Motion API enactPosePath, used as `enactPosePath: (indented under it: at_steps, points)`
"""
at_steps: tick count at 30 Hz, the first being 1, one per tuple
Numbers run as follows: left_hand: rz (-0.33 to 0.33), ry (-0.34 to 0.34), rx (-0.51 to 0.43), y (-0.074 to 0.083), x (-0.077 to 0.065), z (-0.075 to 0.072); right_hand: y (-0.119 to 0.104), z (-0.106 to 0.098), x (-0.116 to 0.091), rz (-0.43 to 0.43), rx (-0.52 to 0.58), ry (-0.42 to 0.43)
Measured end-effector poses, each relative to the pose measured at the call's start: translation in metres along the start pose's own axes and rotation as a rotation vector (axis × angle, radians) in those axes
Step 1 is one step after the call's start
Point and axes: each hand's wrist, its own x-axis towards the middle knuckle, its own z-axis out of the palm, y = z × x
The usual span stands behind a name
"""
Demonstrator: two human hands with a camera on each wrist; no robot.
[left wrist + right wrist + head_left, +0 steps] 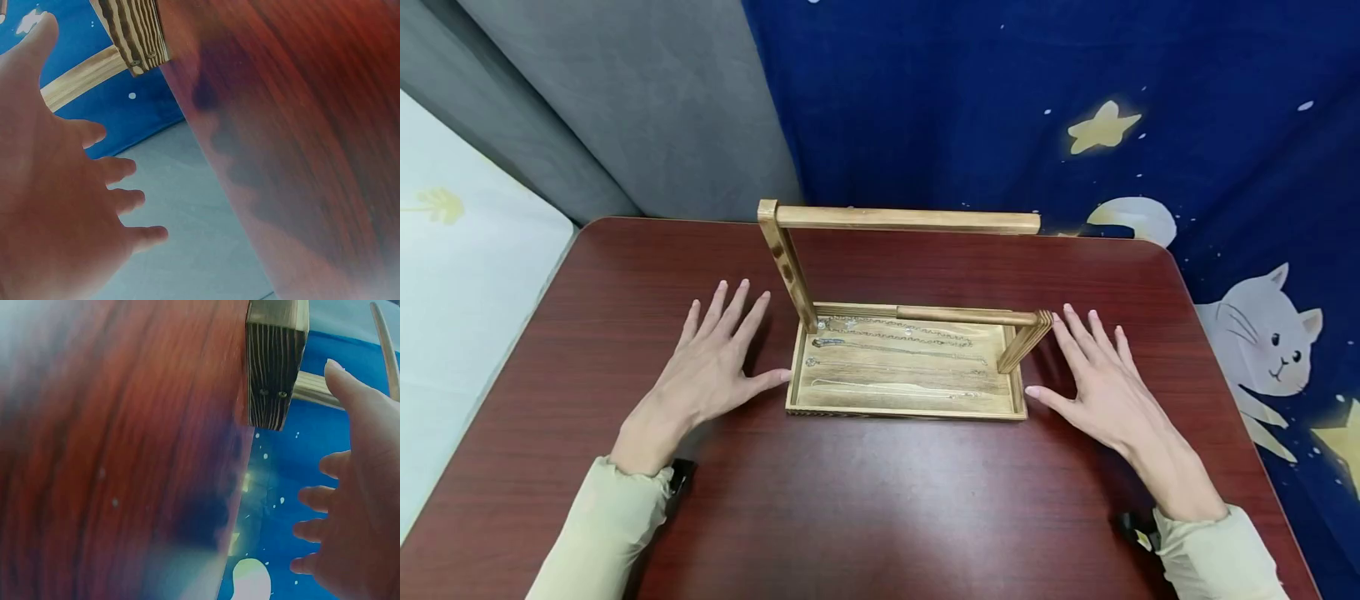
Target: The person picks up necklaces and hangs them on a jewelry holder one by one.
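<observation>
A wooden jewelry stand (pixel 907 220) rises from a shallow tray (pixel 850 410) on the table. Its tall post is at the left and a lower bar (pixel 962 315) runs from a short post at the right. Several thin necklaces (pixel 898 348) lie stretched across the tray floor, some with small pendants. My left hand (pixel 707 367) is spread palm down beside the tray, thumb tip right at its left edge. Mirroring it, my right hand (pixel 1108 392) is spread on the other side, thumb tip at the right edge. Neither hand holds anything.
The stand is on a dark red wooden table (pixel 887 500) with rounded far corners. Behind it hang a grey curtain (pixel 677 100) and a blue cloth (pixel 925 100) printed with stars and a cat. A white surface (pixel 460 275) borders the table's left side.
</observation>
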Motion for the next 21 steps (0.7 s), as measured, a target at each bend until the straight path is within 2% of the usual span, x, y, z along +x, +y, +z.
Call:
enactPosePath:
  at_steps: [8,21]
  points:
    - [-0.022,-0.057,-0.052,0.002,0.007,0.003,-0.009,0.002,-0.01,-0.092,0.003,0.049]
    - [-0.026,-0.085,-0.079,0.003,0.016,0.007,-0.021,0.001,-0.018,-0.184,0.004,0.106]
